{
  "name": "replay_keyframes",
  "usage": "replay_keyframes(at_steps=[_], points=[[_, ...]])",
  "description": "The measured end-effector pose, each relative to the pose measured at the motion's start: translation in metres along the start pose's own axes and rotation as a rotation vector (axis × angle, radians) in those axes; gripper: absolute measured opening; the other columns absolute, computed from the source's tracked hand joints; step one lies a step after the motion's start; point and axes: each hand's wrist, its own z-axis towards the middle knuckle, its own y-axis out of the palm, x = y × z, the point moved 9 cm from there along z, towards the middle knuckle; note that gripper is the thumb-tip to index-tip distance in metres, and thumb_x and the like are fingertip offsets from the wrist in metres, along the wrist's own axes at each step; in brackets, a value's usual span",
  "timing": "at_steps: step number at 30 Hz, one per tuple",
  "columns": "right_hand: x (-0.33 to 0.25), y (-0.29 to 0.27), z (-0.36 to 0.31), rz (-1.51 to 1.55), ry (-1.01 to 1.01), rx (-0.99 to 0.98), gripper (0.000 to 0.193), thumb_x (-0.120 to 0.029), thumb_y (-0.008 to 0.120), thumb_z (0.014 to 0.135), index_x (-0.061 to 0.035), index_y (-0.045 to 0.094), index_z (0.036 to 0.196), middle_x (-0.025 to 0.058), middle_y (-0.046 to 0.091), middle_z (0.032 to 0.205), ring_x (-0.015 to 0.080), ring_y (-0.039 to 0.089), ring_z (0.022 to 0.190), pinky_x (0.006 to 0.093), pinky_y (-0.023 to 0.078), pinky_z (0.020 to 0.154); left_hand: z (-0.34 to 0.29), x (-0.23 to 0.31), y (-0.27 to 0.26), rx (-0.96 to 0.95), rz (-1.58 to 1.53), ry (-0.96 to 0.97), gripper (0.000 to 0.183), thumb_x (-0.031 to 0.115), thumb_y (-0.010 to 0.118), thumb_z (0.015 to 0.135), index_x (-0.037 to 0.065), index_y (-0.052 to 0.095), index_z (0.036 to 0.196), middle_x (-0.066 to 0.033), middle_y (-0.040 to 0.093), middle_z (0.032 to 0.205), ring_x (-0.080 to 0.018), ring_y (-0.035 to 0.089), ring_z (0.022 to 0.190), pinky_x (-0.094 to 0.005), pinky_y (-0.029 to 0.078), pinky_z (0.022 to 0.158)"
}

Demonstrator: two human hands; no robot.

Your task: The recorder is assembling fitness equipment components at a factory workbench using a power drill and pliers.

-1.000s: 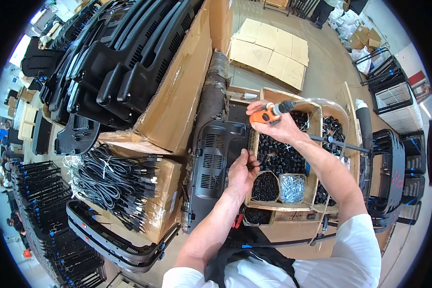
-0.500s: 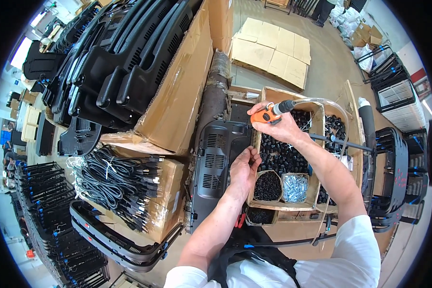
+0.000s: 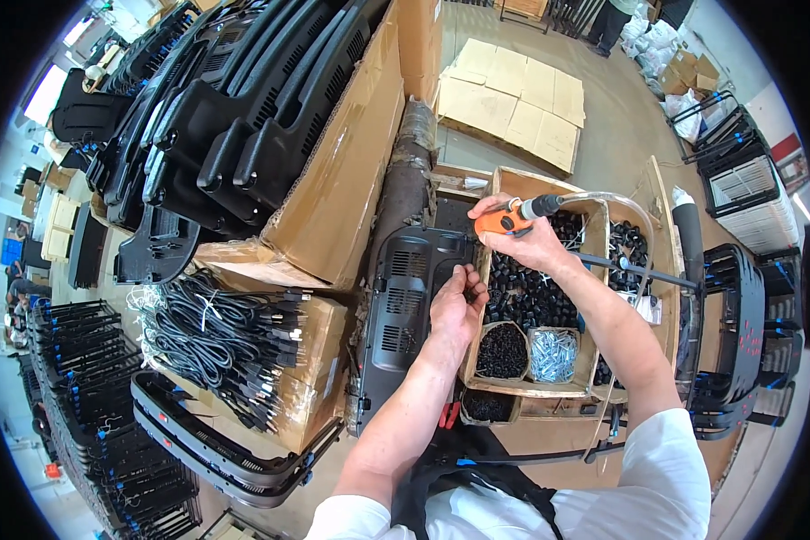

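Observation:
My right hand point(image 3: 533, 245) is wrapped round an orange and black air screwdriver point(image 3: 504, 220). A clear hose runs off its dark end to the right, and its tip points at the far edge of a black vented plastic cover point(image 3: 400, 301). That cover lies on the bench in front of me. My left hand point(image 3: 457, 304) hovers over the cover's right side, palm partly up, fingers curled and pressed together; whatever is between them is too small to make out. Just right of both hands stands a wooden parts box point(image 3: 522, 387) with black knobs, small black screws point(image 3: 502, 351) and silver screws point(image 3: 553, 354).
A carton point(image 3: 342, 189) full of black plastic covers point(image 3: 234, 135) rises at the far left. Bundled black cables point(image 3: 216, 333) lie on a lower carton nearer me. Curved black frames point(image 3: 234, 450) stand at the near left, others point(image 3: 733, 333) at the right. Flattened cardboard point(image 3: 513, 99) lies beyond.
My left hand has shifted slightly away from me along the cover, its fingers still curled. The screwdriver in my right hand has moved very little.

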Motion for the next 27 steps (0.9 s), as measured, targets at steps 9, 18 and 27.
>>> replay_keyframes(at_steps=[9, 18, 27], points=[[-0.004, -0.019, -0.002, 0.149, 0.001, 0.189, 0.051, -0.008, 0.084, 0.084, -0.0039, 0.064, 0.130, 0.0087, 0.073, 0.121, 0.0165, 0.067, 0.112, 0.0338, 0.056, 0.100, 0.004, 0.001, 0.000, 0.031, -0.022, -0.005, 0.026, 0.036, 0.063, 0.106, 0.011, 0.070, 0.105, 0.0022, 0.063, 0.081, -0.0144, 0.060, 0.073, -0.0281, 0.055, 0.067], [-0.039, 0.001, -0.023, 0.112, 0.008, 0.072, 0.054, -0.019, 0.086, 0.088, -0.0038, 0.061, 0.133, 0.0115, 0.074, 0.124, 0.0195, 0.067, 0.117, 0.0378, 0.054, 0.105, 0.021, 0.020, 0.022, -0.028, -0.285, -0.030, 0.025, 0.033, 0.058, 0.109, 0.010, 0.067, 0.106, 0.0018, 0.063, 0.082, -0.0138, 0.060, 0.072, -0.0267, 0.055, 0.064], [-0.049, 0.020, -0.007, 0.087, 0.014, 0.033, 0.054, -0.019, 0.085, 0.088, -0.0040, 0.061, 0.134, 0.0119, 0.072, 0.126, 0.0192, 0.066, 0.119, 0.0380, 0.052, 0.108, 0.017, 0.041, 0.027, -0.116, -0.338, -0.064, 0.024, 0.035, 0.055, 0.110, 0.013, 0.065, 0.108, 0.0034, 0.061, 0.079, -0.0135, 0.059, 0.069, -0.0265, 0.054, 0.060]])
